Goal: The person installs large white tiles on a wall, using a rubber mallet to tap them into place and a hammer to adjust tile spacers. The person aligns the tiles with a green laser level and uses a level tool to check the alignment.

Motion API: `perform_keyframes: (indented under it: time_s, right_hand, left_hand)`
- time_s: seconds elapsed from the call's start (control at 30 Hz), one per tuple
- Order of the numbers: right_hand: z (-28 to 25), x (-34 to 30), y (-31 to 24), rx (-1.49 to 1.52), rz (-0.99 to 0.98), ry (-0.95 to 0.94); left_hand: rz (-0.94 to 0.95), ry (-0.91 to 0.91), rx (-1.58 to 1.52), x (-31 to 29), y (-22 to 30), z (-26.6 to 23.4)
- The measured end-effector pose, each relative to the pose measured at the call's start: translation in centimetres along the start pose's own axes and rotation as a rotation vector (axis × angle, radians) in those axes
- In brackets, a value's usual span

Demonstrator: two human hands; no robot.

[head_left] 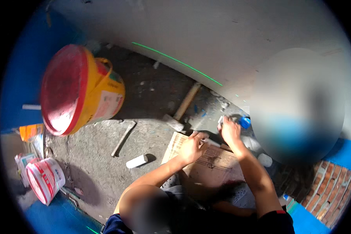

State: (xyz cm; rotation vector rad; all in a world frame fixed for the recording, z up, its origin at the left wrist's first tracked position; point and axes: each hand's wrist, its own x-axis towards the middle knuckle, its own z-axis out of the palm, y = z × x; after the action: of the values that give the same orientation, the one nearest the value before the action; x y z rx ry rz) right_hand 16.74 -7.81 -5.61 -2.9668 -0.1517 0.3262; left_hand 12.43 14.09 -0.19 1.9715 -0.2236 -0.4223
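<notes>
A worn cardboard sheet [212, 168] with printed lines lies on the floor in front of me. Above its far edge is my left hand [192, 149], its fingers loosely bent and apart, with nothing visible in them. Just beside it a pale, bar-like piece [210, 142] rests near the sheet's edge. Farther right, my right hand [231, 132] reaches past the cardboard, fingers closed on a small whitish piece [221, 120] whose kind I cannot make out. A blue object [245, 122] sits just right of that hand.
A hammer [187, 102] with a wooden handle lies beyond my left hand. To the left are a thin bar-like tool [123, 139], a white cylinder [136, 161], a large yellow bucket [112, 95] with a red lid and a smaller bucket [54, 175]. A grey wall [206, 43] rises ahead, crossed by a green line.
</notes>
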Motion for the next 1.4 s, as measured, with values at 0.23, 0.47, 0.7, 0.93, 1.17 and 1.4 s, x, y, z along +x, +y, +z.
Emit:
perform_keyframes:
  time_s: [0.23, 0.47, 0.7, 0.93, 1.17, 1.4]
  right_hand:
    - [-3.9, -2.4, -8.3, 0.125, -0.158, -0.002]
    - [-3.8, -2.9, -7.3, 0.134, -0.165, 0.053]
    - [-7.0, -5.4, -5.3, 0.407, 0.149, -0.091]
    - [-5.5, -8.6, -3.4, 0.555, 0.152, -0.177]
    - [-3.4, -9.6, -4.2, 0.505, 0.060, -0.118]
    - [-3.9, -7.5, -4.3, 0.553, 0.042, -0.163]
  left_hand:
    - [-0.183, -0.051, -0.206, 3.7, -1.9, -3.2]
    - [-0.034, -0.117, -0.002, 5.8, -3.7, -4.6]
    - [-0.075, 0.552, 0.132, 15.2, -11.6, -9.4]
    - [-0.050, 0.762, 0.359, 21.4, -14.2, -7.6]
    - [-0.008, 0.762, 0.344, 22.0, -15.1, -7.5]
    - [-0.097, 0.623, 0.162, 18.0, -11.5, -6.5]
